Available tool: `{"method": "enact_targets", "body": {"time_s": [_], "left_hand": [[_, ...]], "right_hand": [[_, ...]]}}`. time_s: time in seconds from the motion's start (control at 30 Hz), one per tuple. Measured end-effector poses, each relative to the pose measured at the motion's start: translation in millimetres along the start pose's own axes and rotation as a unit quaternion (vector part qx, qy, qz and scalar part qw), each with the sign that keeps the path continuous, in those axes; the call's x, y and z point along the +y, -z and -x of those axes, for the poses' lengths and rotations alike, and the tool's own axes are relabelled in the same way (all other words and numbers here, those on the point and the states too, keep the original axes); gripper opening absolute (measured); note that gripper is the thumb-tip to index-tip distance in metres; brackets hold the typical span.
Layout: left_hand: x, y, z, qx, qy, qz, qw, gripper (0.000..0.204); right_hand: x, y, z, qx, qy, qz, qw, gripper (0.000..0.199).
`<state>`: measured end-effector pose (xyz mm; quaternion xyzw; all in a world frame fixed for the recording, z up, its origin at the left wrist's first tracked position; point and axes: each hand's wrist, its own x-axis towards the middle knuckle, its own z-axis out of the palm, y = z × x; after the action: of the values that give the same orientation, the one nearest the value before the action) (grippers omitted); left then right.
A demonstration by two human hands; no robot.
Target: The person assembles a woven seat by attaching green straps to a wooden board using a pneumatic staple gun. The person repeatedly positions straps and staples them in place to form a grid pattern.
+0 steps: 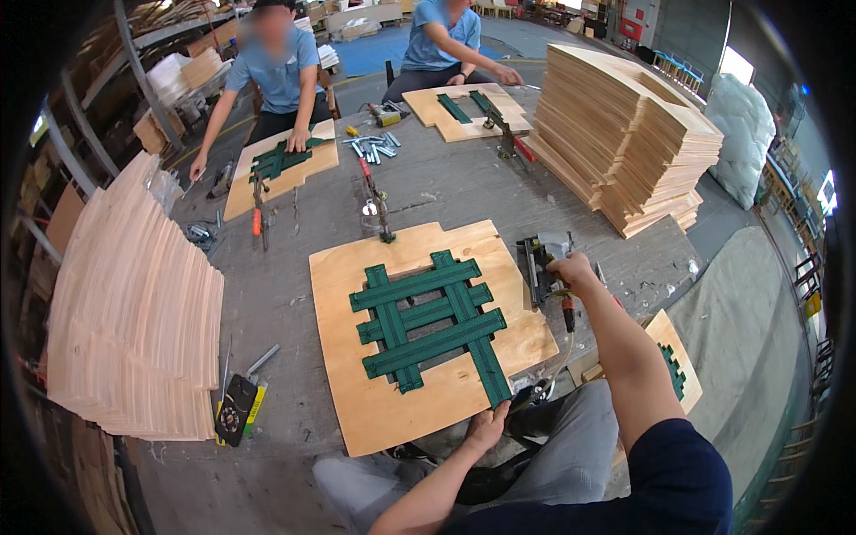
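A plywood board [339, 334] with a cut-out lies before me on the table. Dark green webbing straps [428, 285] are woven across its opening, several each way. At the near edge, the fingers of my left hand [484, 428] pinch the loose end of a lengthwise webbing strap [486, 370]. My right hand [575, 272] is wrapped round the handle of a staple gun [537, 267], which is by the board's right edge. An air hose [568, 343] trails from the gun. At the board's far edge sits a clamp [378, 207] with a red handle.
A tall stack of plywood panels [143, 312] stands at left, another plywood stack [624, 134] at far right. A black-and-yellow tool [236, 410] lies near left. Metal staple strips [373, 147] lie across the table [276, 303]. Two co-workers [276, 76] work opposite on similar boards.
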<state>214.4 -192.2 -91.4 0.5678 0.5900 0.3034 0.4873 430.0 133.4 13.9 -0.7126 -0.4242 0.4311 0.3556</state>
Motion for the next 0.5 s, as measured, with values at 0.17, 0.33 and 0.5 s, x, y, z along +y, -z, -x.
{"method": "enact_targets", "body": {"time_s": [0.17, 0.33, 0.5], "left_hand": [[-6, 5, 2, 0.045, 0.027, 0.016, 0.998, 0.051], [-9, -8, -1, 0.115, -0.044, 0.03, 0.992, 0.047], [-13, -10, -4, 0.108, -0.076, 0.013, 0.991, 0.054]], "right_hand": [[-36, 3, 93, 0.038, 0.14, -0.054, 0.988, 0.028], [-69, 50, 191, -0.042, 0.099, -0.13, 0.986, 0.022], [-50, 21, 253, -0.122, 0.011, 0.018, 0.992, 0.031]]}}
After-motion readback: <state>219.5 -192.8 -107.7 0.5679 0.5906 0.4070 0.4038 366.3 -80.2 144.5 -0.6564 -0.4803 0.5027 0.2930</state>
